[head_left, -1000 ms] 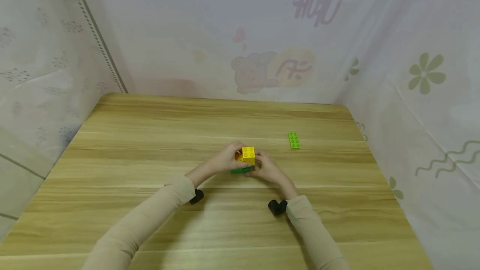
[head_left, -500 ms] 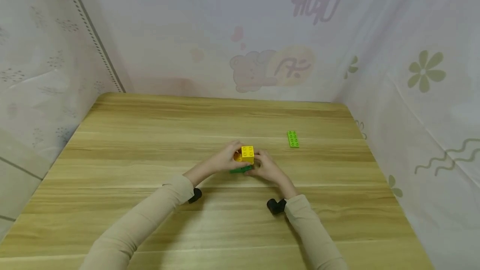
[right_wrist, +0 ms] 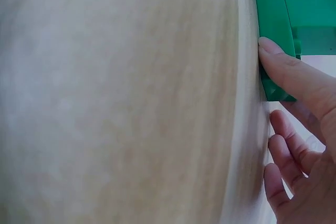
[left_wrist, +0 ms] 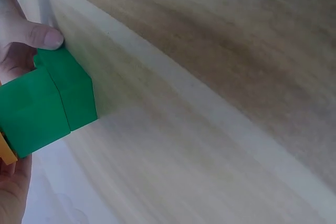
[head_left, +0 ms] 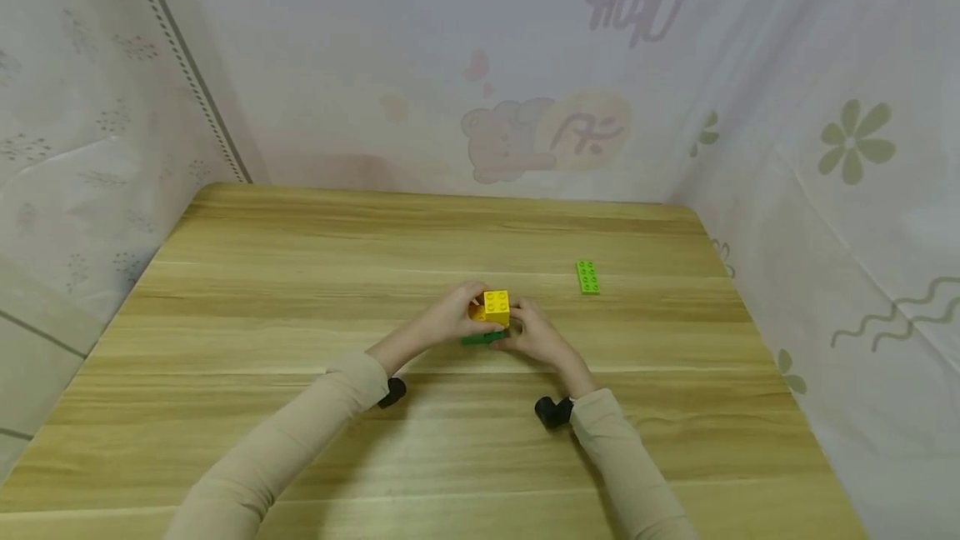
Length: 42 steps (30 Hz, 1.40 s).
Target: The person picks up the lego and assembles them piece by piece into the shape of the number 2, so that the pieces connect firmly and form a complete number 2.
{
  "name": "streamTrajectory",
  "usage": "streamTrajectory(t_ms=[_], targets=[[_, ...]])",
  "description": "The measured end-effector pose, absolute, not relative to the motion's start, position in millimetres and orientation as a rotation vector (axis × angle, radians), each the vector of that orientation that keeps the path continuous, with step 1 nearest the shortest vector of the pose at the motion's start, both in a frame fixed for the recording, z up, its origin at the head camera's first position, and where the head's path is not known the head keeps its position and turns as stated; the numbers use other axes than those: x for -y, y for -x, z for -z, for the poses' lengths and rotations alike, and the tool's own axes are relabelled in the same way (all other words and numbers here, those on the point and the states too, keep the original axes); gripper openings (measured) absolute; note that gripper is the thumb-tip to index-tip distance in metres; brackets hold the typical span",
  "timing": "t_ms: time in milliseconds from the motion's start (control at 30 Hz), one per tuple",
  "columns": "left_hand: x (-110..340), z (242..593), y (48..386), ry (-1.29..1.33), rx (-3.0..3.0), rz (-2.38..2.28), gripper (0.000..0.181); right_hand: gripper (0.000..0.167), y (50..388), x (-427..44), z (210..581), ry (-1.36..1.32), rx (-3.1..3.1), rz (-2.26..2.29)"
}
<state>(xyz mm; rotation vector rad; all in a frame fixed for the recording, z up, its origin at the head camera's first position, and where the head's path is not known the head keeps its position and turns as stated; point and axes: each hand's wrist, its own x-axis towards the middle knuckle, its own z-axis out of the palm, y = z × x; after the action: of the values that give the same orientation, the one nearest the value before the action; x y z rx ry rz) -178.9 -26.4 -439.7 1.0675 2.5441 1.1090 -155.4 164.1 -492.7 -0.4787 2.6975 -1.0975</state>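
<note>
In the head view a small stack of toy building bricks is between both hands near the table's middle. A yellow brick (head_left: pixel 497 308) forms its top, with an orange piece (left_wrist: pixel 7 150) lower down and green bricks (left_wrist: pixel 37 111) at the bottom. My left hand (head_left: pixel 454 315) grips the stack from the left, its thumb along the near side. From the right, my right hand (head_left: pixel 536 337) pinches the lowest green brick (right_wrist: pixel 275 30), thumb on its side. Its other fingers curl loosely below in the right wrist view. Fingers hide much of the stack's middle.
A flat lime-green studded brick (head_left: pixel 588 277) lies on the wooden table (head_left: pixel 337 248), beyond the right hand. Printed cloth (head_left: pixel 360 65) hangs behind the table and at both sides. Black wrist mounts (head_left: pixel 553 412) stick out below the sleeves.
</note>
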Motion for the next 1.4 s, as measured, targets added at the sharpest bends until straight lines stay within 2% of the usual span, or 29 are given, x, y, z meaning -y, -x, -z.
streamTrajectory(t_ms=[233,500,867,1000,1133,1400], targets=[[26.3,445.7,176.8,-1.112,-2.590,-1.137,0.038,0.056,151.4,-170.3,487.5,0.476,-2.550,1.302],[28.0,443.5,173.1,-1.018,-2.607,-1.138,0.040,0.047,133.9,-169.3,444.8,0.405,-2.437,1.506],[34.7,445.7,170.2,-0.919,-2.547,-1.248,0.055,0.045,136.2,-168.3,446.4,0.392,-2.500,1.464],[40.4,447.3,170.0,-0.886,-2.530,-1.231,0.056,0.047,143.4,-172.6,462.6,0.375,-2.496,1.480],[46.0,449.8,169.4,-0.887,-2.543,-1.196,0.054,0.056,149.0,-177.2,472.2,0.359,-2.479,1.491],[48.6,454.9,168.1,-0.963,-2.553,-1.221,0.046,0.063,150.6,-171.6,453.8,0.463,-2.477,1.521]])
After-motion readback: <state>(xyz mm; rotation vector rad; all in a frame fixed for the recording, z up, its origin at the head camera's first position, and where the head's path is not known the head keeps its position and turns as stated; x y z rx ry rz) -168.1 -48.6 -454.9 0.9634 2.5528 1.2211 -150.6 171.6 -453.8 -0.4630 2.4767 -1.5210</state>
